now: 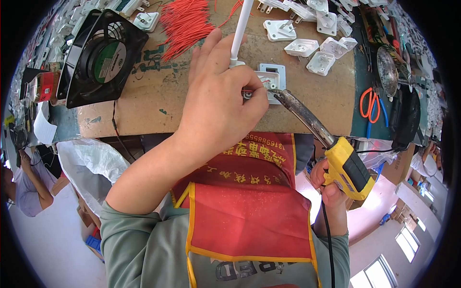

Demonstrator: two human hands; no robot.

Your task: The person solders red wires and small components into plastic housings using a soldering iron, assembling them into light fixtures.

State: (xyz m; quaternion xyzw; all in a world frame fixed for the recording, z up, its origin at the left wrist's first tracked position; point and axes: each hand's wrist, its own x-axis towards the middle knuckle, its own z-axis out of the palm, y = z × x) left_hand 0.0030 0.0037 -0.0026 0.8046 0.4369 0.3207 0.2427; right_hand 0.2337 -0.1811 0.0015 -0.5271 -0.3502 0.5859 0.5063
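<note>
My left hand rests on the cardboard sheet, its fingertips pinched on a thin red wire at a white square plastic part. A white tube rises just behind my fingers. My right hand, near my lap, grips the yellow and black handle of a soldering iron. The iron's metal shaft reaches up and left, and its tip touches the white part beside my left fingertips.
A bundle of red wires lies at the back, with a black square fan to its left. Several white plastic plug parts are scattered at the back right. Orange-handled scissors lie at the right. Another person is at the far left.
</note>
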